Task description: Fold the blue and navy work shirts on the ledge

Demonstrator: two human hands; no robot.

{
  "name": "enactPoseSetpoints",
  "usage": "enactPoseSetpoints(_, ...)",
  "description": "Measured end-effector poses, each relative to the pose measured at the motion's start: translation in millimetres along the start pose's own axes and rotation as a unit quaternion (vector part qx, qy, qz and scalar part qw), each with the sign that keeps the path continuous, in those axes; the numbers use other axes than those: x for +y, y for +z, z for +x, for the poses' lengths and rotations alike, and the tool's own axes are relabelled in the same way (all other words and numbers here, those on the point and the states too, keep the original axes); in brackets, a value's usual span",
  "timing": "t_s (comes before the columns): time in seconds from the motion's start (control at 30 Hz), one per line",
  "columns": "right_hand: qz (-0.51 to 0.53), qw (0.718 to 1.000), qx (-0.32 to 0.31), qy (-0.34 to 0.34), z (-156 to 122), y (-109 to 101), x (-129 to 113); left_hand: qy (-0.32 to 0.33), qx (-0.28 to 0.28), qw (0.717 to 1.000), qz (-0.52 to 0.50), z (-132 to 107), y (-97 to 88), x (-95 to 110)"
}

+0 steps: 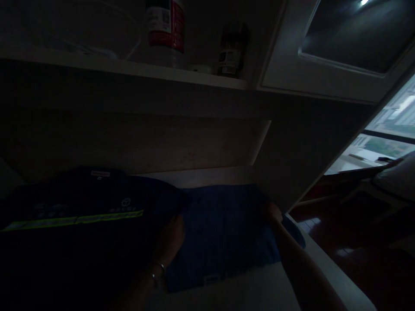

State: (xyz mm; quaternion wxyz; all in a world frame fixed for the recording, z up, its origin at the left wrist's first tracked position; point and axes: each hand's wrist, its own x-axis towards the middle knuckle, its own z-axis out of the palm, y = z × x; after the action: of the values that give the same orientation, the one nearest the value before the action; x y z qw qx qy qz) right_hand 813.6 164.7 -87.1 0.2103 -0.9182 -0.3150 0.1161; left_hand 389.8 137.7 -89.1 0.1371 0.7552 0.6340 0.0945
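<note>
Blue cloth: I find it in the lower middle of the frame, a blue cloth [223, 233] laid out on the pale desk [253, 290], pale lettering along its lower edge; too dark for me to tell towel from garment.
Left hand: my left hand [173, 237] is at the cloth's left edge, fingers curled; whether they grasp fabric or only press, I cannot tell.
Right hand: my right hand [271, 214] is at the cloth's right side, fingers bent and lost in shadow; I cannot tell if they clench it.
Why so wide: hands at opposite sides would, I judge, hold the fabric spread and smooth.
Navy jacket: lower left, a navy work jacket [97, 196] with a yellow-green reflective stripe lies collar upward, just beside the cloth, perhaps set aside to leave working room.
Shelf: across the top, a shelf [113, 67] bears a red-labelled bottle [167, 32] and a dark jar [231, 52], both upright, off the desk surface.
Window: right edge, a window [397, 114] gives the main light.
</note>
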Motion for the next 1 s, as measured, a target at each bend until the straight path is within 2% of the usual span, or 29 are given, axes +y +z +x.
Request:
enactPoseSetpoints(0.07, 0.006, 0.999, -0.007, 0.044, 2, 3, 2, -0.017, 0.009, 0.999, -0.030, 3, -0.5, -1)
enactPoseSetpoints(0.17, 0.027, 0.998, -0.011, 0.056, -2, -1, 5, -0.051, -0.001, 0.994, -0.098, 10, -4.9, 2)
enactPoseSetpoints(0.27, 0.056, 0.998, -0.006, 0.018, -11, -12, 3, -0.057, -0.011, 0.984, -0.166, 16, -15.3, 11)
enactPoseSetpoints(0.37, 0.096, 0.995, 0.013, -0.033, -28, -26, -1, -0.039, -0.004, 0.964, -0.261, 7, -33.0, 24)
enactPoseSetpoints(0.43, 0.127, 0.989, 0.022, -0.074, -47, -36, 5, -0.008, 0.010, 0.922, -0.386, -12, -46.9, 29)
enactPoseSetpoints(0.5, 0.149, 0.982, 0.022, -0.118, -72, -49, 27, 0.037, -0.009, 0.853, -0.520, -42, -59.4, 26)
enactPoseSetpoints(0.53, 0.152, 0.979, 0.021, -0.133, -85, -56, 45, 0.070, -0.058, 0.827, -0.555, -60, -64.1, 21)
enactPoseSetpoints(0.57, 0.150, 0.979, 0.025, -0.138, -98, -63, 67, 0.106, -0.129, 0.814, -0.556, -79, -67.3, 15)
enactPoseSetpoints(0.63, 0.142, 0.983, 0.038, -0.113, -120, -79, 121, 0.168, -0.276, 0.816, -0.479, -118, -68.9, 0)
enactPoseSetpoints(0.67, 0.148, 0.984, 0.050, -0.089, -128, -86, 149, 0.187, -0.324, 0.817, -0.439, -136, -67.6, -7)
enactPoseSetpoints(0.73, 0.183, 0.982, 0.032, -0.040, -138, -97, 200, 0.200, -0.354, 0.823, -0.397, -164, -61.8, -15)
enactPoseSetpoints(0.8, 0.205, 0.978, -0.050, 0.005, -142, -101, 232, 0.199, -0.358, 0.832, -0.374, -181, -53.6, -16)
enactPoseSetpoints(0.87, 0.194, 0.974, -0.115, 0.012, -147, -95, 239, 0.193, -0.356, 0.845, -0.349, -186, -43.3, -9)
enactPoseSetpoints(0.9, 0.168, 0.979, -0.118, -0.004, -150, -89, 234, 0.185, -0.338, 0.864, -0.325, -186, -37.3, -4)
enactPoseSetpoints(1.0, 0.000, 0.994, -0.038, -0.105, -159, -61, 195, 0.154, -0.210, 0.947, -0.187, -174, -16.6, 13)
